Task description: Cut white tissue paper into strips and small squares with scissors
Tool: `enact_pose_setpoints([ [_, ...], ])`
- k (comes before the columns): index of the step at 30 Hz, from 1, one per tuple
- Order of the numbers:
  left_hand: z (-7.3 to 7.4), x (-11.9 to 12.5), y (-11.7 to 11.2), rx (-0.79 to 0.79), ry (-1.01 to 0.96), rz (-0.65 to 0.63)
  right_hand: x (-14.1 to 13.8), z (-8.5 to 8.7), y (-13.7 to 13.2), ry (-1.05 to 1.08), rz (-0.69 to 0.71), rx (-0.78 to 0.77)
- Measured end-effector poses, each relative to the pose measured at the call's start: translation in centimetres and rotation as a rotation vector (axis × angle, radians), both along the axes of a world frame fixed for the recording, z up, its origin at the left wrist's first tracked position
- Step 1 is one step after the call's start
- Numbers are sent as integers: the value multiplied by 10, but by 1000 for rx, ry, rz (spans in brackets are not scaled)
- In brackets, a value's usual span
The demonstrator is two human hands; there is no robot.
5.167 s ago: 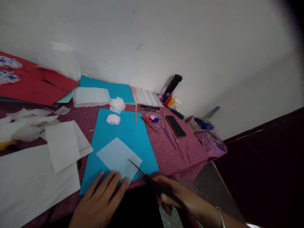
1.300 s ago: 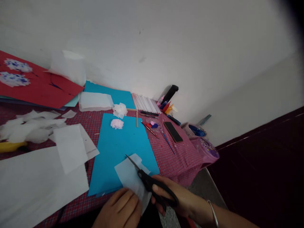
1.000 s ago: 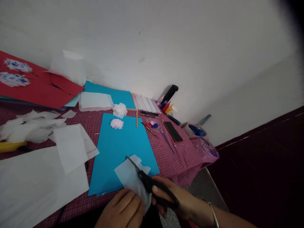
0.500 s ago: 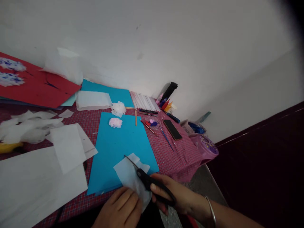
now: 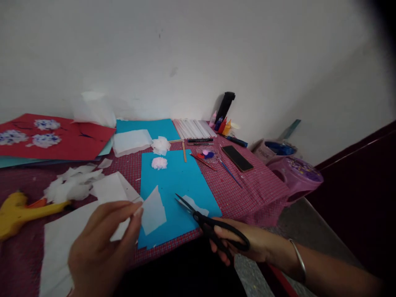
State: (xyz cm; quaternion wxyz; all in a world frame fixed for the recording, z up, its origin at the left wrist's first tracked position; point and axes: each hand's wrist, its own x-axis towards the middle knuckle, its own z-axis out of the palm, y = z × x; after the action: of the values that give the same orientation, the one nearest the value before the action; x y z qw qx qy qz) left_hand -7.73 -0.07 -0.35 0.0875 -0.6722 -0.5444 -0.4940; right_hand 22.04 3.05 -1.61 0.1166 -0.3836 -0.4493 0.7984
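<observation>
My left hand (image 5: 107,243) pinches a small piece of white tissue paper (image 5: 154,212) by its left corner, over the blue sheet (image 5: 182,177). My right hand (image 5: 244,239) has its fingers through the handles of black scissors (image 5: 197,215), whose blades are slightly apart and point up and left. Just beyond the blades, a scrap of white tissue (image 5: 194,204) lies on the blue sheet. Near that sheet's top sits a pale pink crumpled tissue tuft (image 5: 159,163). A larger white tissue tuft (image 5: 161,145) rests behind it.
On the left are a yellow glue gun (image 5: 18,214), loose tissue pieces (image 5: 74,183) and red paper (image 5: 71,146) with tufted flowers. To the right lie paint blobs (image 5: 206,154), brushes, a phone (image 5: 237,158) and paint bottles (image 5: 222,126). Pink baskets (image 5: 293,177) stand beyond the table's right edge.
My left hand has lifted a tissue piece and moved left with it. A separate scrap now lies on the blue sheet by the scissors. The view has swung left.
</observation>
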Motion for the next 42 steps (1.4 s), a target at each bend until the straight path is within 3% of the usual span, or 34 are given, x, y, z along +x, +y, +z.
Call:
enact_pose_setpoints([
  [5,-46,16,-20,27,367,-280,14,12,-4,-53,134,109],
  [9,-67,24,-23,-57,460,-314,23,17,-7,-132,240,146],
  [21,-78,32,-27,-82,442,-293,20,10,-1,-171,376,82],
  [30,-73,34,-30,-94,430,-351,6,6,-3,-183,333,52],
  [42,-74,35,-29,-50,411,-367,6,0,-14,-202,246,1],
])
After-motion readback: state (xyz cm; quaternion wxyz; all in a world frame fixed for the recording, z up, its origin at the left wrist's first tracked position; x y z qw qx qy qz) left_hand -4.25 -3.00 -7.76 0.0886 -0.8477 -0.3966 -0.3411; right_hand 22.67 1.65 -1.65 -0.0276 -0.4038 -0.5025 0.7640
